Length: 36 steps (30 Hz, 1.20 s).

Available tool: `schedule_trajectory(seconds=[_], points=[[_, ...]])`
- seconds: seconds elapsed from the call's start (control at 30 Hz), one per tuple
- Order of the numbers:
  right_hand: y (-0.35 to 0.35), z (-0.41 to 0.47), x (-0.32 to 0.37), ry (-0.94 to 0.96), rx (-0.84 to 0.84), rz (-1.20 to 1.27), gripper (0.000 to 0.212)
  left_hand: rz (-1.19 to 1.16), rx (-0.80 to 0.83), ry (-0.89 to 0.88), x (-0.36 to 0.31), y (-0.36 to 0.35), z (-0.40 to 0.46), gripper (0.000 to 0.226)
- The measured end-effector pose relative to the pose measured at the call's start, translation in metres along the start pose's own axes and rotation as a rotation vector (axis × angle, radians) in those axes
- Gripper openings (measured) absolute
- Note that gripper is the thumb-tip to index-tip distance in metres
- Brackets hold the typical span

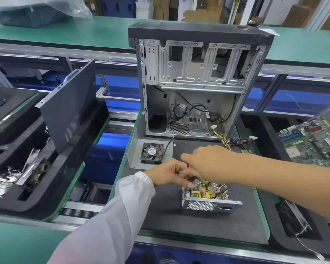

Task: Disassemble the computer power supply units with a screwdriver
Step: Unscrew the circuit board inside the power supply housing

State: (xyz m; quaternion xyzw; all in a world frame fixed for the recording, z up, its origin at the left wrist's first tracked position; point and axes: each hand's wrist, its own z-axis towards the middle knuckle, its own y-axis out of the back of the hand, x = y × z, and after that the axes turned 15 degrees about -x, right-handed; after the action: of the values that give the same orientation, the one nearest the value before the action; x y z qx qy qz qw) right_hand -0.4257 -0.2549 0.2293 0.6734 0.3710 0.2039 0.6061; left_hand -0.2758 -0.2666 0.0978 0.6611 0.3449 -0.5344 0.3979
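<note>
Both arms reach forward, left hand (168,173) fingers curled, right hand (208,162) crossing above it.

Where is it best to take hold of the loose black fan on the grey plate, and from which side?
Probably by the two opposite outer edges of the black fan's square frame, coming from above: it lies flat on the grey plate, blades facing up, its sides free. Avoid its cable.
</note>
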Motion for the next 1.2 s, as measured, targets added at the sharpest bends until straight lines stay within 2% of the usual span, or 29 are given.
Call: schedule_trajectory(seconds=[0.07,0.2,0.27,0.3,0.4,0.47,0.53,0.57,0.6,0.63,0.67,0.73,0.8,0.87,0.93,1.0,1.07,1.1,1.17,1.2], points=[[0.004,0.000,-0.001,0.057,0.068,0.032,0.027,-0.014,-0.018,0.047,0.002,0.002,0.001,0.031],[0.008,0.002,-0.004,0.147,0.095,0.146,0.037,0.034,-0.037,0.049,0.003,0.005,0.000,0.033],[0.007,0.003,-0.005,0.111,0.070,0.263,0.032,0.012,-0.042,0.029,0.003,0.004,-0.001,0.026],[0.007,0.003,-0.006,0.064,0.028,0.294,0.033,-0.006,-0.038,0.019,0.004,0.003,0.000,0.030],[0.006,0.005,-0.004,-0.099,-0.112,0.122,0.052,0.013,0.001,0.049,0.006,0.005,0.000,0.019],[0.004,0.007,-0.001,-0.108,-0.136,-0.019,0.062,0.015,0.007,0.081,0.006,0.008,0.000,0.029],[0.000,0.008,0.001,-0.066,-0.130,-0.066,0.055,0.014,0.010,0.046,0.004,0.007,0.000,0.018],[0.000,0.007,0.001,-0.039,-0.123,-0.058,0.045,0.005,0.011,0.039,0.004,0.006,0.000,0.042],[0.000,0.007,0.001,-0.009,-0.101,-0.034,0.035,0.023,0.001,0.022,0.007,0.007,0.002,0.023],[0.002,0.006,0.000,0.021,-0.056,-0.002,0.028,-0.008,0.006,0.047,0.005,0.007,0.002,0.024],[0.003,0.006,-0.001,0.050,-0.007,0.033,0.026,-0.002,-0.015,0.034,0.007,0.007,0.002,0.033],[0.007,0.006,-0.002,0.096,0.059,0.093,0.037,-0.022,-0.008,0.049,0.006,0.008,0.001,0.039],[0.009,0.005,-0.002,0.096,0.079,0.191,0.038,-0.010,-0.040,0.032,0.005,0.007,-0.001,0.027],[0.010,0.004,-0.001,0.028,0.050,0.256,0.039,-0.023,-0.042,0.005,0.004,0.008,-0.001,0.029],[0.011,0.005,0.000,-0.063,-0.018,0.125,0.054,-0.026,0.012,-0.009,0.005,0.007,-0.001,0.024],[0.011,0.007,0.003,-0.096,-0.079,-0.024,0.061,0.003,0.061,-0.033,0.003,0.006,-0.001,0.025],[0.007,0.008,0.004,-0.063,-0.082,-0.088,0.056,-0.001,0.080,-0.064,0.004,0.005,0.001,0.027],[0.005,0.007,0.005,-0.038,-0.079,-0.091,0.046,-0.008,0.062,-0.058,0.003,0.005,0.000,0.025],[0.006,0.005,0.004,0.008,-0.035,-0.050,0.029,-0.036,0.009,-0.002,0.003,0.004,0.002,0.036],[0.007,0.004,0.003,0.024,0.018,-0.005,0.029,-0.062,0.011,0.020,0.006,0.004,0.002,0.039]])
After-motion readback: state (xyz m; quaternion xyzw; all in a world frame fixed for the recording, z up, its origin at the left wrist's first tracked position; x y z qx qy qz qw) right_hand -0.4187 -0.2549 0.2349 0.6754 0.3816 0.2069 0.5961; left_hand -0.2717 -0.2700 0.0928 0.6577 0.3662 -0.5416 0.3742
